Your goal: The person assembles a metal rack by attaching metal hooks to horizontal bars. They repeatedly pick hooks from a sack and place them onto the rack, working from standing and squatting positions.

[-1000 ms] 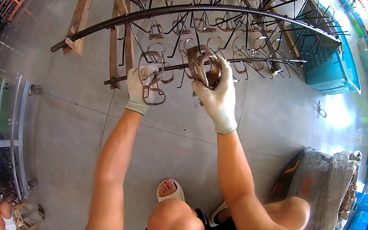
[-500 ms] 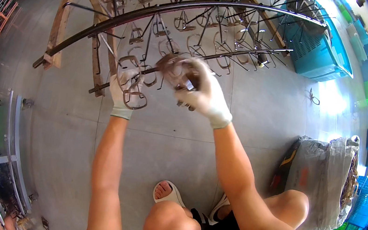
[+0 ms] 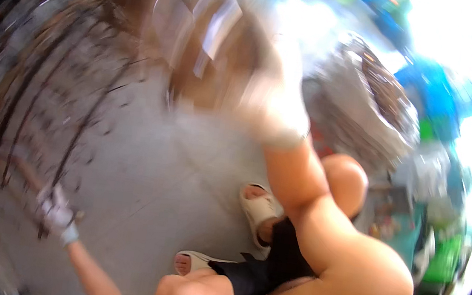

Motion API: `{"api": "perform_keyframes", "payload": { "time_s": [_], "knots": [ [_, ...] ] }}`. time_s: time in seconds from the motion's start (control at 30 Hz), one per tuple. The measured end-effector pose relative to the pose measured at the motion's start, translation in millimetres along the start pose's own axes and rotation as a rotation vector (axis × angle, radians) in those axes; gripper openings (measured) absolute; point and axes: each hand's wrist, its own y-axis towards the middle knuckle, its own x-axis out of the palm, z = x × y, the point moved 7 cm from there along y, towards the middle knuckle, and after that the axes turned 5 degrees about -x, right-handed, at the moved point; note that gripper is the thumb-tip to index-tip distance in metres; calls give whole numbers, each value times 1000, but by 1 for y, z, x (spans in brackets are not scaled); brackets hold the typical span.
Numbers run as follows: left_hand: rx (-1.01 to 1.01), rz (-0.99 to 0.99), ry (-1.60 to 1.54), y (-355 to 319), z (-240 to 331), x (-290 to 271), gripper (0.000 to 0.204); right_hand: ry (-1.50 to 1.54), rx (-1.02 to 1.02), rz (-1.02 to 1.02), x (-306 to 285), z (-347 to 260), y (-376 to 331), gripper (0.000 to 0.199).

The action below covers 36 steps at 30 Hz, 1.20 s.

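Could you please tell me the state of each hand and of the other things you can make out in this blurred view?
left hand: gloved, closed on a dark rod of the frame.
right hand: gloved, raised, motion-blurred; grip cannot be told.
metal frame: dark curved rods standing on the floor, blurred.
sack: grey, open at the top.
sandals: pale, worn on both feet, flat on the floor.

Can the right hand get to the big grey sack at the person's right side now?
Probably yes. The right hand, in a white glove, is raised beside the grey sack, and nothing shows between them. The picture is badly blurred, so whether they already touch cannot be told.
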Motion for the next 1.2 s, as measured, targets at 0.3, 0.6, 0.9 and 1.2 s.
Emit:
{"api": "perform_keyframes", "payload": {
  "time_s": [0.3, 0.6, 0.9, 1.2],
  "knots": [
    [134, -45, 50, 10, -2, 28, 26, -1089, 1209, 15, -440, 146, -199, 96],
    [-11, -164, -213, 10, 14, 13, 28, -1520, 987, -29, -341, 136, -107, 78],
    [71, 139, 87, 5, 23, 9, 24, 8, -233, -188, 224, -53, -1, 39],
    [154, 210, 49, -9, 28, 10, 21, -66, -141, 77, 348, -127, -3, 48]
  ]
}}
